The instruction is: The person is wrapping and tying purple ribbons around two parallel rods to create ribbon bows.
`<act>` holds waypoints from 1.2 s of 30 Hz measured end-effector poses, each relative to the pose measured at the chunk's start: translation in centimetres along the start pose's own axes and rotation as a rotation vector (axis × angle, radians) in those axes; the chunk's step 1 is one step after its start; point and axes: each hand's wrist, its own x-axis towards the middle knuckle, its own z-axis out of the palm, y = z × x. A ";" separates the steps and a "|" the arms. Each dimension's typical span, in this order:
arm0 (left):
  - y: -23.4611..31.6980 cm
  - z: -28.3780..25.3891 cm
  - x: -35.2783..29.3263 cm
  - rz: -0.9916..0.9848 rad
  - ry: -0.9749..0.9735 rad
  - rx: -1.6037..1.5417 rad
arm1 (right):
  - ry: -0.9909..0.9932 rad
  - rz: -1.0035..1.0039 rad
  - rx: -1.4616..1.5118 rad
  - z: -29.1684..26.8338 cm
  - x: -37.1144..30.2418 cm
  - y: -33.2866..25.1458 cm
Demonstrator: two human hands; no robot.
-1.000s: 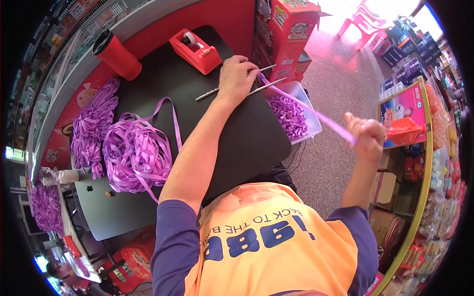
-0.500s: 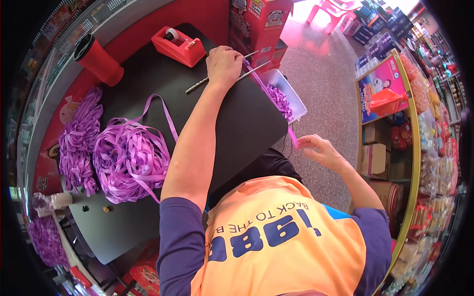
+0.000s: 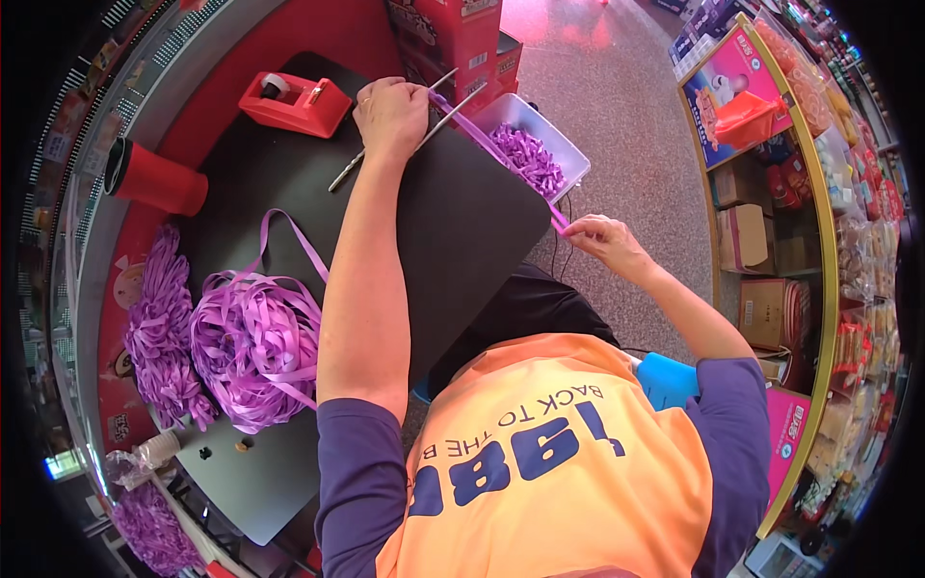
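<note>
My left hand [image 3: 390, 118] is closed over thin metal rods [image 3: 345, 175] at the far edge of the black table [image 3: 472, 226]. The rods stick out on both sides of it. From the rods a purple ribbon [image 3: 493, 146] runs taut along the table edge to my right hand [image 3: 609, 246], which pinches it beyond the table's right corner. Below the ribbon, a white bin [image 3: 568, 154] holds many short purple ribbon pieces [image 3: 525, 159]. A loose heap of purple ribbon [image 3: 252, 352] lies left of my left forearm, with one strand looping up from it.
At the back of the table sit a red tape dispenser [image 3: 294, 104] and a red tumbler [image 3: 159, 178]. Another purple ribbon bundle [image 3: 164, 337] lies at the left. Red cartons [image 3: 453, 48] stand behind the bin. A shelf with a yellow frame [image 3: 819, 270] rises on the right.
The whole view has shifted, so the table things appear further left. My right fingers now pinch the ribbon more closely. My left hand stays on the rods.
</note>
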 end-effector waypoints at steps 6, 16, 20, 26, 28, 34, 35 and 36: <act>0.2 -0.1 0.1 -0.032 -0.048 0.019 | 0.070 -0.502 -0.119 0.2 -0.2 0.5; 0.4 -0.4 -0.4 -0.025 -0.037 0.001 | 0.167 -0.534 -0.231 -0.7 0.8 3.2; 0.4 -0.4 -0.5 -0.021 -0.054 -0.027 | 0.179 -0.449 -0.006 0.5 2.5 4.4; 0.3 -0.5 -0.6 -0.003 -0.040 -0.049 | 0.129 0.069 0.437 2.7 6.2 6.1; 0.4 -0.5 -0.6 -0.007 -0.033 -0.066 | 0.163 0.283 0.760 4.1 7.9 6.8; 0.4 -0.3 -0.8 0.013 0.005 -0.044 | 0.219 0.205 0.722 6.4 10.3 8.9; 0.3 -0.3 -0.8 0.034 0.018 -0.046 | 0.253 0.182 0.602 6.4 10.4 8.9; 0.2 -0.3 -0.8 0.026 0.010 -0.019 | 0.276 0.192 0.469 6.4 10.4 8.8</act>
